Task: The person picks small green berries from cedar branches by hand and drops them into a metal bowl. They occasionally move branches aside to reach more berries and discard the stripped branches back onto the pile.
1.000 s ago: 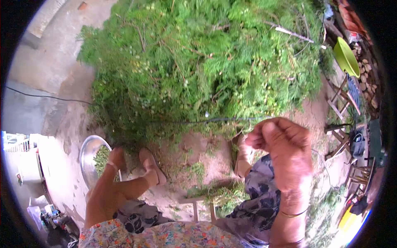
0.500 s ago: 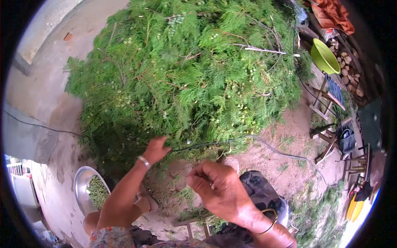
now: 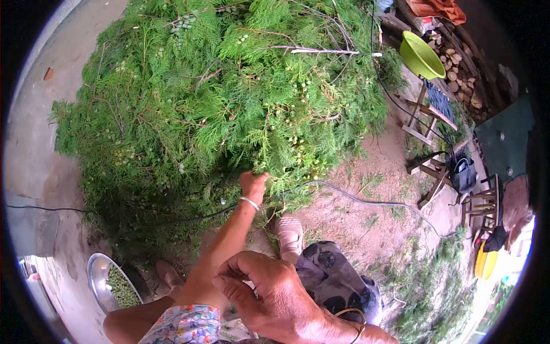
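Observation:
My left hand (image 3: 252,188), with a pale bangle at the wrist, reaches to the near edge of a big heap of green cypress branches (image 3: 200,114). Its fingers are closed around a leafy cypress sprig (image 3: 268,155) there, the tips partly hidden by leaves. Close to the camera, over my lap, is my right hand (image 3: 266,295). Its fingers curl in a pinch, and whatever lies inside is hidden. A metal basin (image 3: 95,279) holding small green cypress cones (image 3: 120,289) stands on the ground at lower left.
A black cable (image 3: 366,202) crosses the ground before my shoes (image 3: 289,232). At right are a yellow-green basin (image 3: 421,56), wooden stools (image 3: 427,123) and stacked firewood (image 3: 455,74). Loose sprigs (image 3: 427,286) litter the lower right.
My left hand has moved right and forward from in front of the heap to its edge, closing on a sprig. The right hand stays pinched, now lower and nearer my lap. The view has shifted right.

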A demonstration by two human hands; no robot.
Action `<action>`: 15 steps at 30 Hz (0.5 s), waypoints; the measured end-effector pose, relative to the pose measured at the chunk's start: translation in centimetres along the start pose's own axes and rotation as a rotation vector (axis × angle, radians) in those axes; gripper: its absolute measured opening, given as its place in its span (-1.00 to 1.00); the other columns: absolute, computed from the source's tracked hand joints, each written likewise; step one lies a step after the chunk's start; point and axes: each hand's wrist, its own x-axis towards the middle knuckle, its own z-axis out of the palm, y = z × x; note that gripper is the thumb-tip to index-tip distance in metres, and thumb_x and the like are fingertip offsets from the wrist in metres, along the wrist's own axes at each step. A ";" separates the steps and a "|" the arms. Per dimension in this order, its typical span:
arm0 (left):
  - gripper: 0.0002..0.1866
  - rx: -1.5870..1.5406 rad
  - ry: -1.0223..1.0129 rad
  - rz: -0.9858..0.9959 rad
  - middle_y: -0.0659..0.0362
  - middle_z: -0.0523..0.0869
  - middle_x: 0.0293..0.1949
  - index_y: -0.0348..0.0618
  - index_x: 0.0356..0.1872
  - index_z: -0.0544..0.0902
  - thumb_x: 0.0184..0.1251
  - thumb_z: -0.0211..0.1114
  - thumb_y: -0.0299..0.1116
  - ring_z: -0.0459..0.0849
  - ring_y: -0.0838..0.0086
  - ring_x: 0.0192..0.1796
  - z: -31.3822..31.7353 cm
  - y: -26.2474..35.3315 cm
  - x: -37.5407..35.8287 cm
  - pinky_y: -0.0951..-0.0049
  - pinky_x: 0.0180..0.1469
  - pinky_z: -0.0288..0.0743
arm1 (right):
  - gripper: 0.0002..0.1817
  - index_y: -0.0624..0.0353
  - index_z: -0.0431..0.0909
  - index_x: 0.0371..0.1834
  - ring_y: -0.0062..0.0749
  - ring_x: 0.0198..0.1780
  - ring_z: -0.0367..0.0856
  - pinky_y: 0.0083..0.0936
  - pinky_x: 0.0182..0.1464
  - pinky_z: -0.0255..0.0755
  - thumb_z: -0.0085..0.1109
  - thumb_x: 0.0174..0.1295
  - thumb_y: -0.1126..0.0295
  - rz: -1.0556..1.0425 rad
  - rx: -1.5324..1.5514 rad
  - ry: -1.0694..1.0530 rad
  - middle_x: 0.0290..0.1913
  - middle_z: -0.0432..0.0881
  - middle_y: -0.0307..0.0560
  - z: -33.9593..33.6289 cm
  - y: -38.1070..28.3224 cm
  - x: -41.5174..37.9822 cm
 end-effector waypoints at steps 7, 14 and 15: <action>-0.93 -0.223 -0.280 -0.055 0.28 0.52 -0.65 -0.22 -0.52 0.60 0.06 0.32 -0.51 0.45 0.58 -0.66 -10.4 7.6 -6.0 0.49 -0.70 0.26 | -0.89 0.34 0.50 -0.36 -0.25 -0.44 0.60 -0.41 -0.35 0.46 0.17 0.12 0.51 -0.129 -0.202 -0.046 -0.48 0.58 0.06 0.2 -0.1 -0.1; -0.92 -0.029 -0.276 -0.006 0.26 0.60 -0.57 -0.21 -0.50 0.64 -0.02 0.38 -0.47 0.51 0.55 -0.58 -22.6 16.4 -14.2 0.49 -0.62 0.35 | -0.84 0.33 0.53 -0.34 -0.23 -0.44 0.61 -0.42 -0.37 0.45 0.12 0.16 0.42 -0.156 -0.403 0.036 -0.49 0.59 0.12 2.0 0.5 0.6; -0.92 -0.031 -0.249 0.009 0.26 0.60 -0.57 -0.21 -0.50 0.64 -0.02 0.38 -0.47 0.51 0.55 -0.58 -23.3 18.2 -16.2 0.49 -0.62 0.35 | -0.84 0.33 0.53 -0.34 -0.23 -0.44 0.61 -0.42 -0.37 0.45 0.12 0.16 0.42 -0.178 -0.398 0.014 -0.49 0.59 0.12 2.3 0.4 0.9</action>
